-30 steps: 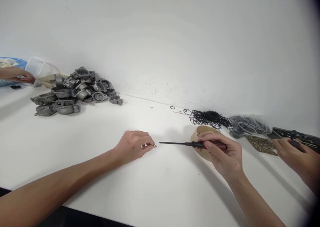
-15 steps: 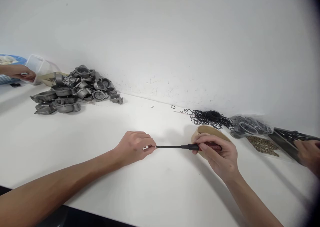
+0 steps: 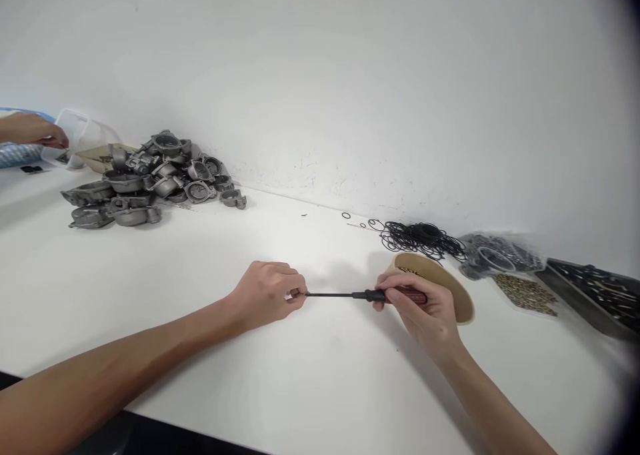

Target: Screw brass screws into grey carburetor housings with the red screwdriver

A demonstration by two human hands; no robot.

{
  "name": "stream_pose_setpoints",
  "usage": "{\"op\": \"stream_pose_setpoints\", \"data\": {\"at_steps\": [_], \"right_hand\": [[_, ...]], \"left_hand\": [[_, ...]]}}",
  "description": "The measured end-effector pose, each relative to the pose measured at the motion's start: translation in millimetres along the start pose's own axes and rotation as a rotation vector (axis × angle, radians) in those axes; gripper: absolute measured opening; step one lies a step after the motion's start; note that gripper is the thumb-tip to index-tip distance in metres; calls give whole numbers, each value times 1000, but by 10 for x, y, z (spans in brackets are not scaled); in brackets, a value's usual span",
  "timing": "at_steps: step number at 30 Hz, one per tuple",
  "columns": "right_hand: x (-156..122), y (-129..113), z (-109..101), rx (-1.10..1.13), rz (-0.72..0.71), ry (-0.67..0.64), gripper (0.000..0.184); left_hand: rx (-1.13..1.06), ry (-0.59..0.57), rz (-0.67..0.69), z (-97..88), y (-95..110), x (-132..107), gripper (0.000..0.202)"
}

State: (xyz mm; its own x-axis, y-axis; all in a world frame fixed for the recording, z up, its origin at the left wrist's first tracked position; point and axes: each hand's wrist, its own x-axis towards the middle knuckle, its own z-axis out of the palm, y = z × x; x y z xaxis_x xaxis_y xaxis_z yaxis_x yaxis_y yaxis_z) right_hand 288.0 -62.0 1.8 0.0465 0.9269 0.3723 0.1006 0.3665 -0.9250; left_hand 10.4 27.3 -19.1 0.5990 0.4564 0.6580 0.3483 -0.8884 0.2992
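My right hand [image 3: 425, 311] grips the red and black handle of a screwdriver [image 3: 333, 295], which lies level above the white table with its shaft pointing left. At the screwdriver's tip, the thumb and forefinger of my left hand [image 3: 270, 295] are pinched together. Whatever they pinch is too small and covered to make out. Just behind my right hand is a beige tub [image 3: 463, 295] with small brass-coloured pieces inside, partly hidden by the hand.
Grey metal castings [image 3: 165, 175] are heaped at the left, near another person's hand [image 3: 37, 131] at a clear plastic container [image 3: 80, 135]. To the right lie black rubber rings [image 3: 423, 238], a plastic bag [image 3: 505, 251], small brass parts [image 3: 525, 293] and a dark tray [image 3: 565, 293].
Both my hands and the screwdriver have shifted slightly left, uncovering more of the beige tub. The other person's hand at the far right has left the view; the left one has moved up slightly.
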Motion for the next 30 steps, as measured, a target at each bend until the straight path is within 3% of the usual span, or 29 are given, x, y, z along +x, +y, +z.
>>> {"op": "stream_pose_setpoints", "data": {"at_steps": [12, 20, 30], "right_hand": [[-34, 34, 181, 47, 82, 19, 16], [-3, -55, 49, 36, -16, 63, 6], [-4, -43, 56, -28, -28, 37, 8]], "left_hand": [[-17, -10, -6, -33, 36, 24, 16], [8, 55, -39, -29, 42, 20, 15], [-50, 14, -46, -26, 51, 18, 17]]}}
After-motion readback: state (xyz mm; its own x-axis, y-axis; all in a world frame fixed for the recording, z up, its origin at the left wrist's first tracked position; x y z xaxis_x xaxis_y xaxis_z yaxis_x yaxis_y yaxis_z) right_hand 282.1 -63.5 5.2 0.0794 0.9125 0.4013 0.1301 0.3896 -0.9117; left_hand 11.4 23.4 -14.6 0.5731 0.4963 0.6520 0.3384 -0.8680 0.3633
